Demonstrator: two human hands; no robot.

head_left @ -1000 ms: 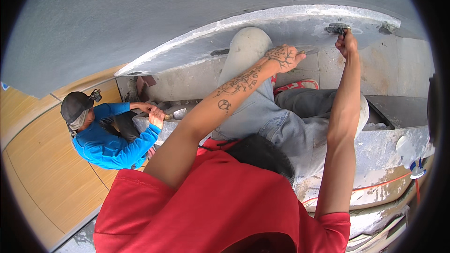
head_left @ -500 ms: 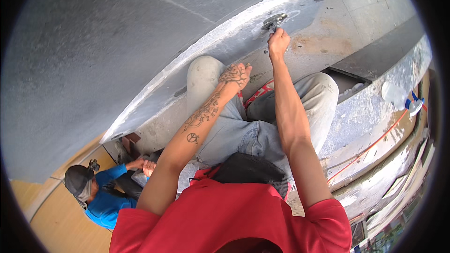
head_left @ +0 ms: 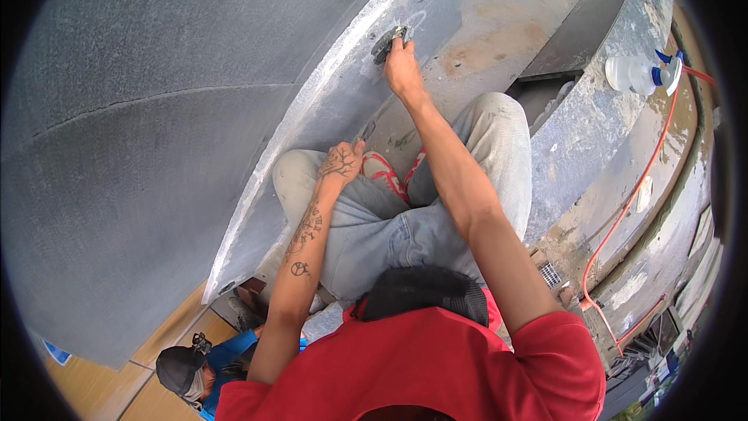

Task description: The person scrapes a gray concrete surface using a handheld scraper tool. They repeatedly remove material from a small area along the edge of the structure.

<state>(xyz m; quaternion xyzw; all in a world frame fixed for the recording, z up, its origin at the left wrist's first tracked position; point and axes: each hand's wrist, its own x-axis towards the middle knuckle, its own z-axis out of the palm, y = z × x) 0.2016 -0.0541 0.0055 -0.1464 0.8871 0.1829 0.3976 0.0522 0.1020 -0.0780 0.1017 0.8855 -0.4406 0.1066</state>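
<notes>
Two hands at work, the view swung round since the earlier frames. Far left: grey panel [head_left: 171, 47], its pale-edged strip [head_left: 335, 111] now slanting steeply; one second ago it ran nearly across the top. Below the panel's lower left end, a co-worker in a dark cap [head_left: 180, 369], less of the body in sight than half a second ago.

Left hand [head_left: 340, 160]: by the left knee, near the strip's lower edge, fingers closed round a small flat piece [head_left: 365, 133], too small to identify. Right of it, a red-and-white shoe [head_left: 383, 173], more exposed than before.

Right hand [head_left: 403, 70]: clenched on a small tool [head_left: 400, 32], mostly hidden, at the dark patch [head_left: 382, 47] toward the strip's upper end. Same patch as in both earlier frames.

Far right: spray bottle [head_left: 633, 75] at the outer edge of the mottled ledge [head_left: 580, 140], higher in view now; orange hose [head_left: 653, 156] beyond that edge, a longer run showing.
</notes>
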